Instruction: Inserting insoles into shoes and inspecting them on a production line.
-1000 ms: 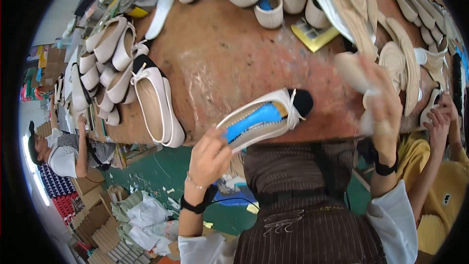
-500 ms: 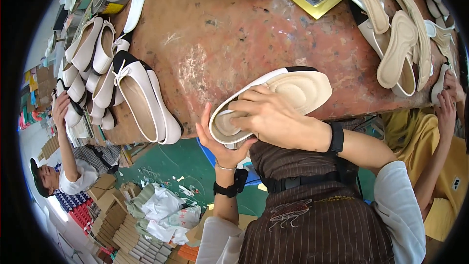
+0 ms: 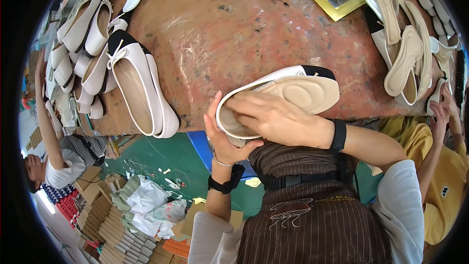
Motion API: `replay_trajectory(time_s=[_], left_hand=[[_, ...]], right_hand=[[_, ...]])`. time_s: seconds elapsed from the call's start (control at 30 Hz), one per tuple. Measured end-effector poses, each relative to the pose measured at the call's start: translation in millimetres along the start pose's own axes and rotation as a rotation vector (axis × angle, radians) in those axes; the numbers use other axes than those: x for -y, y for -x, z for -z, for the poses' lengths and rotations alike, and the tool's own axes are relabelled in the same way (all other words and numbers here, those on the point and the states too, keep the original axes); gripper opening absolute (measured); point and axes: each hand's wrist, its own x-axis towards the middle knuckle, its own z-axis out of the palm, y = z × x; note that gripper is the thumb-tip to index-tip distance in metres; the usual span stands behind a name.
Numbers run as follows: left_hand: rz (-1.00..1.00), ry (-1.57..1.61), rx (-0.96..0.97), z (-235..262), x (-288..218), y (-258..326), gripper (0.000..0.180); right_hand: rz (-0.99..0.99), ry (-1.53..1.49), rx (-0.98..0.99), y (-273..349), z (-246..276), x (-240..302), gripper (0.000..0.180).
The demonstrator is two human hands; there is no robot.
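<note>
A cream ballet flat with a black toe (image 3: pixel 278 73) lies on its base near the table's front edge, heel toward my left hand. A beige cushioned insole (image 3: pixel 305 94) sits partly in it, its broad forepart lying over the shoe's opening and side near the toe. My left hand (image 3: pixel 227 143) wraps round the heel, thumb along the near side and fingers behind. My right hand (image 3: pixel 281 120) reaches into the heel with bent fingers, pressing on the insole's heel end. Its fingertips are partly hidden inside the shoe.
A finished-looking pair of flats (image 3: pixel 141 93) stands left, beside a pile of similar shoes (image 3: pixel 80 24). Loose insoles (image 3: pixel 404 61) rest on a shoe at right. A yellow-edged packet (image 3: pixel 337 2) lies at the back. Co-workers flank me on both sides.
My right fingers have moved further into the shoe's heel, and the insole's heel end sits lower there. The view has shifted slightly. The left co-worker's arm now reaches farther up.
</note>
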Motion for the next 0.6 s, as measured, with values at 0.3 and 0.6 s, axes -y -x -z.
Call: replay_trajectory(time_s=[0.3, 0.6], left_hand=[[0.064, -0.176, -0.011, 3, -8, -12, 0.027], [0.135, -0.088, -0.119, -9, -15, -7, 0.025]], right_hand=[[-0.019, 0.251, 0.188, -2, -8, 13, 0.035], [-0.194, 0.531, 0.007, 20, 11, 20, 0.027]])
